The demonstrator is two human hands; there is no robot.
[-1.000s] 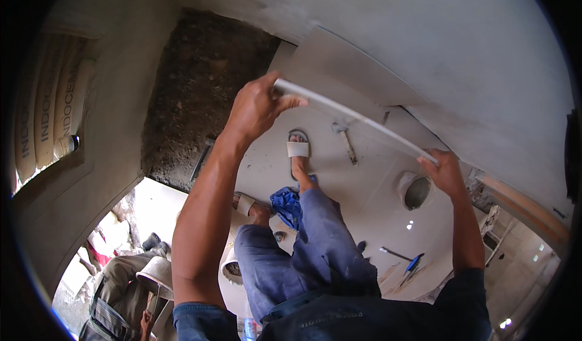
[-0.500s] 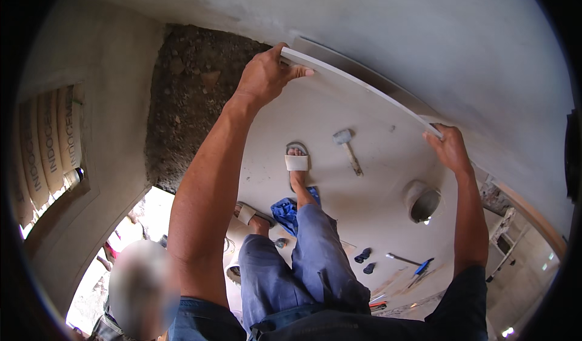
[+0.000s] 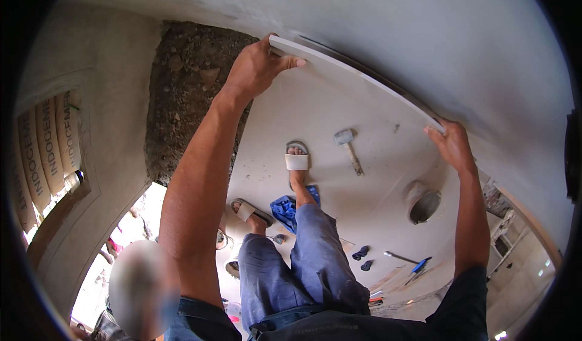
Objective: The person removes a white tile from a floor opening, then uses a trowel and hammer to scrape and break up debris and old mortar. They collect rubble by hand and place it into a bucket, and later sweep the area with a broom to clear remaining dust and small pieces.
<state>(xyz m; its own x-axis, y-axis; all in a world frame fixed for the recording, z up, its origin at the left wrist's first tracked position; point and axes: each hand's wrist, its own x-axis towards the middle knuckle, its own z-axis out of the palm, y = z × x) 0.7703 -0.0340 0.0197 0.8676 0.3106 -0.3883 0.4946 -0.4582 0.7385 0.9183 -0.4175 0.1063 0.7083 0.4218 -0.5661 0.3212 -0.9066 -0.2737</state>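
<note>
Head view, the only one. My left grip [image 3: 254, 68] is closed on the left end of a white panel [image 3: 347, 68], thumb along the near face, fingers hidden behind. My right grip [image 3: 453, 146] is closed on the right end; finger placement there cannot be told fully.

Panel lies between the grips. Held edge slants from the left grip rightward and back toward the body; its lower edge merges with the pale floor [image 3: 273, 141], extent unclear.

Key relation: the bare soil patch [image 3: 191, 98] sits just left of the left grip, so that hand is nearer.

Clearance: wall [image 3: 485, 50] close beyond the held edge, I judge tight; nearer the body than the grips, mallet [image 3: 349, 150] and bucket [image 3: 418, 189]
</note>
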